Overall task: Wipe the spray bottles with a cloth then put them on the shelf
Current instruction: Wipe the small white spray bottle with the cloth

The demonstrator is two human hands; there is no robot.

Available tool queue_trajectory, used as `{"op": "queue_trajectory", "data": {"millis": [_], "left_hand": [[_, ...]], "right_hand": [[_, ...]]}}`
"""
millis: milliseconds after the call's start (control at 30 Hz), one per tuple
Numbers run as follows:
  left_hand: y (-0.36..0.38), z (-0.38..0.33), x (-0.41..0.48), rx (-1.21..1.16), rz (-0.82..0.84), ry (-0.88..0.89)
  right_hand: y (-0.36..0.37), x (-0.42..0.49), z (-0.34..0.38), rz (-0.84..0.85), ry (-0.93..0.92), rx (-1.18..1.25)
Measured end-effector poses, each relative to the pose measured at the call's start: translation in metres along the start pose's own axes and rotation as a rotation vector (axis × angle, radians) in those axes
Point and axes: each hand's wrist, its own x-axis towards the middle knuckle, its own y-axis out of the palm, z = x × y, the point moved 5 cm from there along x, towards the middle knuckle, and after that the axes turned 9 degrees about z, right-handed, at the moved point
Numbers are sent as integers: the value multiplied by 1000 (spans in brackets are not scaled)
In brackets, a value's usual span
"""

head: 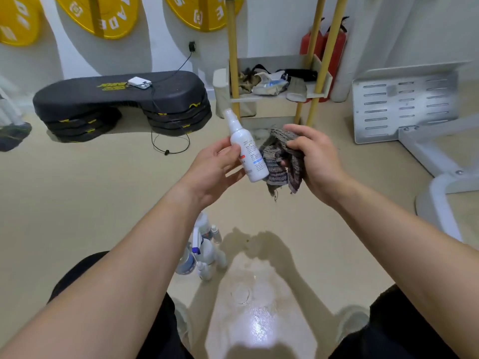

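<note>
My left hand (213,168) holds a small white spray bottle (246,149) by its lower body, cap tilted up and to the left. My right hand (315,161) grips a bunched grey striped cloth (281,161) that touches the bottle's right side. Several more spray bottles (203,251) stand in a cluster on the beige floor below my left forearm, partly hidden by it. The shelf (321,93), white boards on yellow posts, stands straight ahead; its low board carries rags and packets.
A black stack of step platforms (121,104) with a white power bank and cable lies at the left. Red fire extinguishers (334,47) stand behind the shelf. A white metal frame (404,104) sits at the right. My knees frame the floor below.
</note>
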Motion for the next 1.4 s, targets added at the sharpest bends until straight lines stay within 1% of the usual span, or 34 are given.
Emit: {"op": "queue_trajectory", "data": {"millis": [33, 100, 200, 300, 400, 467, 533, 567, 700, 767, 933, 1067, 1167, 1267, 1400], "left_hand": [[2, -7, -2, -21, -1, 5], [5, -16, -3, -59, 9, 14], [8, -18, -3, -100, 32, 22], [10, -13, -1, -120, 19, 39], [14, -4, 3, -133, -6, 51], [18, 0, 7, -179, -30, 53], [17, 2, 12, -217, -68, 47], [15, 3, 14, -239, -88, 39], [8, 7, 20, -369, -160, 7], [3, 6, 23, -381, -197, 12], [4, 10, 23, -312, -253, 48], [9, 10, 24, -213, -240, 113], [20, 16, 23, -183, -203, 117], [28, 17, 20, -206, -182, 100], [20, 12, 20, -303, -221, 66]], "right_hand": [[1, -2, 4, -19, -6, 73], [7, -7, 11, -3, -15, 189], [20, -10, 21, 54, -84, 178], [29, -9, 20, 67, -141, 54], [47, -9, 5, 147, -204, -76], [59, -11, -6, 172, -302, -295], [66, -14, -14, 154, -381, -547], [67, -14, -18, 135, -405, -627], [66, -18, -28, 75, -468, -737], [68, -19, -33, 51, -485, -770], [68, -21, -43, 17, -489, -809], [61, -14, -33, -16, -470, -736], [52, -6, -22, -59, -414, -640], [47, -3, -16, -96, -396, -579], [56, -14, -19, -27, -451, -667]]}}
